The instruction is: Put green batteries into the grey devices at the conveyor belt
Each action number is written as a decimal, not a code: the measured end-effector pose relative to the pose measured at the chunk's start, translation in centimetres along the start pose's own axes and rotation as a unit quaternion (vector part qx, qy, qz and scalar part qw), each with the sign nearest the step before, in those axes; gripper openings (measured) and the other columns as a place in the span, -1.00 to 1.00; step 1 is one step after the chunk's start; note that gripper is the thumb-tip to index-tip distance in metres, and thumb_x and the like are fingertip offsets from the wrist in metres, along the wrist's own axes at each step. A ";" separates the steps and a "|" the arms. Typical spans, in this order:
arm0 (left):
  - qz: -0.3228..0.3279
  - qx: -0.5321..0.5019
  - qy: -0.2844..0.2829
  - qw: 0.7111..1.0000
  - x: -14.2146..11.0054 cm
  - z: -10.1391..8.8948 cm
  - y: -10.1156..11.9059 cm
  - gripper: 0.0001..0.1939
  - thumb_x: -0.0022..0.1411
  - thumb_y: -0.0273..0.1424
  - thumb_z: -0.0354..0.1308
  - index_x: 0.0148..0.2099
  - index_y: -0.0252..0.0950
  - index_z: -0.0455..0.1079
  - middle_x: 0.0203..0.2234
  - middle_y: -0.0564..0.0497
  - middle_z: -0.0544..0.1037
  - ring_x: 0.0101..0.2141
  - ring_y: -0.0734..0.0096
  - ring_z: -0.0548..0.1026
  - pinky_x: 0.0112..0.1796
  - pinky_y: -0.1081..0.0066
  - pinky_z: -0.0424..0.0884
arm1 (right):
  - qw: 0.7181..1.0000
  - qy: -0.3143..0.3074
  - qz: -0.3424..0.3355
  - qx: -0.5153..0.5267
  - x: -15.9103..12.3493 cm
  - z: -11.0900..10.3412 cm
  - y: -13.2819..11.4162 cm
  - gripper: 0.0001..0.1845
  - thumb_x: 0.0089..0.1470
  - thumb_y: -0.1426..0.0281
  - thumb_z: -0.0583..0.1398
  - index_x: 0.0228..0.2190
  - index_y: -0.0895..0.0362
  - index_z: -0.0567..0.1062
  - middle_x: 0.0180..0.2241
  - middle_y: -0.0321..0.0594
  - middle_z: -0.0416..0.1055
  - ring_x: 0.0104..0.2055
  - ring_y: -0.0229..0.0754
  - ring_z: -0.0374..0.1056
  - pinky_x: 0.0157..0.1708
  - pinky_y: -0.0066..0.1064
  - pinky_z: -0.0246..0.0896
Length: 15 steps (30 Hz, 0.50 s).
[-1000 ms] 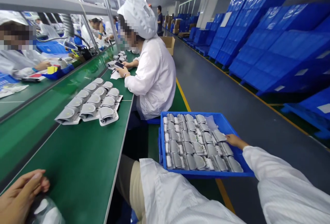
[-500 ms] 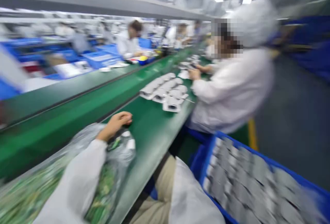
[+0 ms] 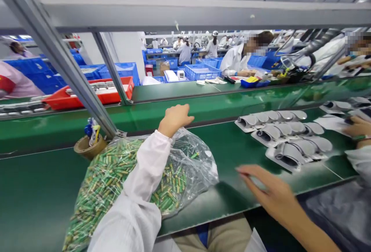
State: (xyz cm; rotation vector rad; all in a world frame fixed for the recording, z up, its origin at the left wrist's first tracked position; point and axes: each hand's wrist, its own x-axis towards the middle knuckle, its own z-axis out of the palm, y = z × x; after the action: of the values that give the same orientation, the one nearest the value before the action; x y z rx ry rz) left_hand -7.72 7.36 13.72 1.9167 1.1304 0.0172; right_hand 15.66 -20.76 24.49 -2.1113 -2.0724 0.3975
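Observation:
My left hand (image 3: 176, 120) hangs past the far edge of a clear plastic bag (image 3: 199, 167), back of the hand up, fingers curled. Its fingertips are hidden, so what they hold, if anything, does not show. Beneath my white sleeve the bag lies full of small green cylindrical pieces with brass-coloured ends (image 3: 111, 174). To the right of the bag, my right hand (image 3: 269, 190) is above the bench's near edge. Its fingers stretch left, with a gap between thumb and forefinger and nothing visible in them. Rows of curved grey-and-white parts (image 3: 292, 128) lie beyond it.
A brown round holder (image 3: 90, 147) with tools stands beside a metal post (image 3: 87, 101). Across the green bench are a red tray (image 3: 116, 93) and blue crates (image 3: 203, 72). At the right, a co-worker's hand (image 3: 361, 128) is at the grey parts. An overhead beam (image 3: 174, 14) crosses above.
My view has swung left from the co-worker and the blue crate of grey parts. My right hand has come into view. My left hand remains by the bag's far edge, fingers still curled.

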 end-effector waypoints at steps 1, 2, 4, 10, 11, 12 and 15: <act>0.009 -0.014 0.062 0.998 -0.6 -0.6 0.3 -0.60 0.41 -0.22 0.13 0.21 -0.24 0.45 0.01 -0.19 0.62 0.03 -0.12 0.58 0.02 0.04 0.45 | 0.997 -0.060 -0.044 0.037 3.9 2.6 0.0 -0.77 0.37 0.28 0.16 -0.07 -0.01 0.60 -0.05 -0.19 0.57 -0.03 -0.17 0.51 0.03 -0.33 0.44; 0.016 -0.033 0.115 0.993 -1.2 -1.1 0.4 -0.60 0.43 -0.21 0.09 0.21 -0.23 0.43 -0.04 -0.17 0.63 -0.02 -0.10 0.59 -0.03 0.06 0.46 | 0.988 -0.115 -0.085 0.066 7.7 5.3 -0.2 -0.75 0.39 0.31 0.13 -0.10 0.05 0.61 -0.07 -0.16 0.57 -0.02 -0.17 0.50 0.02 -0.34 0.42; 0.029 -0.082 0.179 0.980 -1.7 -1.7 0.2 -0.69 0.43 -0.25 0.09 0.12 -0.21 0.49 -0.15 -0.11 0.66 -0.12 -0.04 0.61 -0.11 0.12 0.44 | 0.949 -0.256 -0.171 0.069 13.7 10.5 -1.0 -0.75 0.36 0.31 0.17 -0.11 0.11 0.65 -0.14 -0.13 0.58 -0.06 -0.12 0.47 -0.01 -0.31 0.34; 0.075 -0.213 0.205 0.952 0.0 -1.6 -3.0 -0.79 0.42 -0.41 0.08 -0.09 -0.22 0.56 -0.26 -0.03 0.67 -0.21 0.18 0.60 -0.18 0.28 0.37 | 0.852 -0.421 -0.262 0.169 15.4 18.2 -4.2 -0.55 0.33 0.05 0.22 -0.31 0.16 0.68 -0.34 -0.16 0.56 -0.27 -0.21 0.39 -0.13 -0.36 0.15; 0.076 -0.227 0.213 0.947 0.5 -1.5 -3.6 -0.79 0.42 -0.42 0.08 -0.10 -0.23 0.56 -0.26 -0.04 0.67 -0.22 0.20 0.59 -0.18 0.30 0.37 | 0.844 -0.415 -0.272 0.202 14.5 18.3 -4.7 -0.49 0.39 0.04 0.14 -0.28 0.16 0.69 -0.28 -0.12 0.57 -0.22 -0.21 0.41 -0.09 -0.35 0.16; 0.075 -0.239 0.220 0.943 0.9 -1.3 -4.1 -0.79 0.42 -0.44 0.07 -0.10 -0.25 0.56 -0.26 -0.04 0.67 -0.23 0.22 0.58 -0.19 0.31 0.36 | 0.839 -0.407 -0.285 0.222 13.6 18.2 -5.1 -0.47 0.43 0.05 0.08 -0.20 0.16 0.69 -0.17 -0.08 0.57 -0.11 -0.19 0.43 -0.03 -0.34 0.15; 0.068 -0.272 0.209 0.937 2.0 -0.8 -5.0 -0.76 0.39 -0.49 0.05 -0.10 -0.27 0.56 -0.26 -0.03 0.67 -0.31 0.30 0.56 -0.27 0.36 0.34 | 0.848 -0.382 -0.337 0.146 11.8 17.9 -6.0 -0.56 0.38 0.04 0.16 -0.09 0.09 0.67 0.10 -0.04 0.47 0.18 -0.08 0.34 0.11 -0.26 0.10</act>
State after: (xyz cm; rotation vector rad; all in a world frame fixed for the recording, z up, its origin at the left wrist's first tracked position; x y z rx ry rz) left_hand -10.39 10.28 10.03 1.5106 1.1108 0.7688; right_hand 4.70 -10.14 8.30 -0.9811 -2.7107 1.4837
